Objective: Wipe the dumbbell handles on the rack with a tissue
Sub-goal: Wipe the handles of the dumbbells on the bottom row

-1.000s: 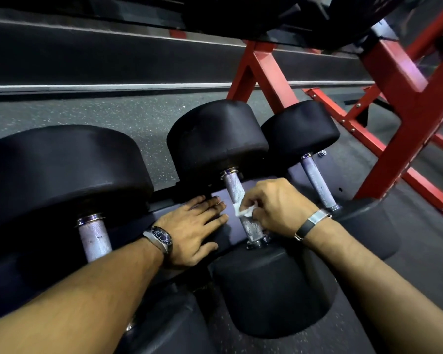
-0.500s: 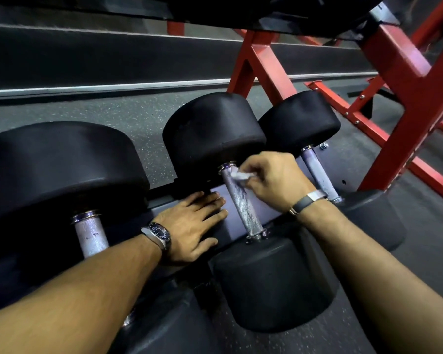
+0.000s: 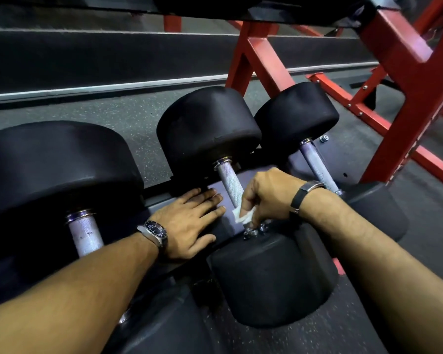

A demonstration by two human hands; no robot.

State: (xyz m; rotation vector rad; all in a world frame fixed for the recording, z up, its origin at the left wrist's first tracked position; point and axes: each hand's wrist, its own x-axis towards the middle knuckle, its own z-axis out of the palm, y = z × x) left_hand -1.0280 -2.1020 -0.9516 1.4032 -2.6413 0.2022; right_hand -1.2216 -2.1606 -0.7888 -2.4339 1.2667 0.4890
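Three black dumbbells lie side by side on the rack tray (image 3: 325, 166). My right hand (image 3: 269, 196) grips the near end of the middle dumbbell's knurled handle (image 3: 229, 178) with a white tissue (image 3: 242, 215) wrapped under its fingers. My left hand (image 3: 189, 221) rests flat on the tray just left of that handle, fingers straight. The left dumbbell's handle (image 3: 86, 233) and the right dumbbell's handle (image 3: 315, 163) are bare; my right wrist hides the lower part of the right one.
Red rack uprights and braces (image 3: 414, 72) rise at the right and behind. A black upper shelf (image 3: 241, 8) overhangs the top. Speckled rubber floor (image 3: 128, 118) lies beyond the rack, with a dark wall and pale strip behind it.
My right hand has slid the tissue down the middle handle from its far end to its near end. My left hand has stayed flat on the tray.
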